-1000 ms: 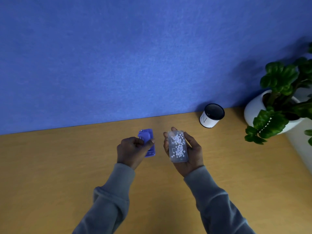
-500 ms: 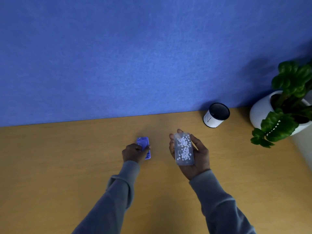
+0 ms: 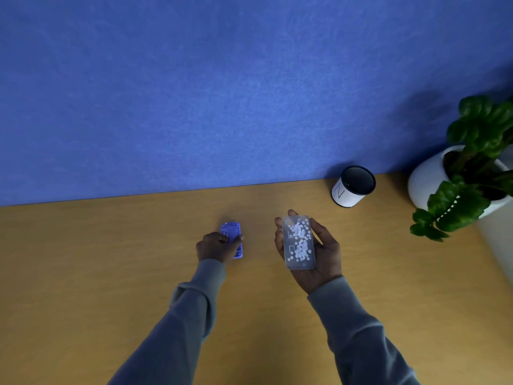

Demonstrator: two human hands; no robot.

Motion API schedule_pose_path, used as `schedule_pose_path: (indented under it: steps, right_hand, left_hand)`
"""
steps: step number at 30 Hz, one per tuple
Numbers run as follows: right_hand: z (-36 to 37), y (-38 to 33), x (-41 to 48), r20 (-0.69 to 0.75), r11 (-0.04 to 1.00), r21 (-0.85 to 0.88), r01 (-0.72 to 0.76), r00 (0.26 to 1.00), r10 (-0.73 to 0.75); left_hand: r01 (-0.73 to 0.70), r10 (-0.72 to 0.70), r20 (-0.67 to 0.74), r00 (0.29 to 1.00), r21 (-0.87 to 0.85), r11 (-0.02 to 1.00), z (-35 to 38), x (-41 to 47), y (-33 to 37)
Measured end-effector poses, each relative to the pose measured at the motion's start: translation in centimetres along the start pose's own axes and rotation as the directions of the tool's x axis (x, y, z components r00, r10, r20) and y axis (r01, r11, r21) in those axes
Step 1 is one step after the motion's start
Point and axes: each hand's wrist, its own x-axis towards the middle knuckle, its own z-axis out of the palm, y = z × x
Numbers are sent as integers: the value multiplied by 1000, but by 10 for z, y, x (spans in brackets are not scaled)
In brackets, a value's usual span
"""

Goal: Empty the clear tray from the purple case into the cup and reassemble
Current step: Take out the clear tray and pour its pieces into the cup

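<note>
Right hand (image 3: 313, 251) palm-up above the counter (image 3: 111, 273), fingers (image 3: 322, 229) cupped around the clear tray (image 3: 298, 241) — tray lies flat in the palm, full of small white pieces. Left hand (image 3: 213, 247) is down at the counter, fingers curled onto the purple case (image 3: 233, 236), which lies there just left of the tray. Cup (image 3: 353, 186) stands upright at the back by the blue wall (image 3: 222, 93), well apart from both hands. Potted plant (image 3: 472, 168) at far right.
</note>
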Motion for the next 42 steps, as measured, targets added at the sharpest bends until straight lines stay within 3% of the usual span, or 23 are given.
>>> schedule_pose_path:
  steps: [15,21,23,27,31,37,42]
  right_hand:
    - [8,-8,-3,27,1000,-12,3,1000,-2]
    - [8,-31,2,56,996,-22,88,995,-86]
    - [8,-38,5,39,992,-15,126,991,-125]
    - [13,-50,9,15,971,-31,236,972,-235]
    - [17,-59,13,-53,918,-100,384,919,-390]
    - [11,-72,11,-124,878,-103,468,870,-478]
    - [10,-77,7,-174,880,-152,451,864,-473]
  left_hand:
    - [-49,52,-26,998,88,995,-9,-5,3]
    - [-164,144,-139,980,-141,976,-18,-38,27]
    - [-196,175,-92,980,-337,921,-17,-55,45]
    - [-109,329,200,923,-684,721,-6,-96,79]
    - [12,448,408,796,-750,661,7,-128,98]
    - [32,442,386,810,-781,624,27,-133,115]
    - [60,419,361,833,-812,580,28,-117,125]
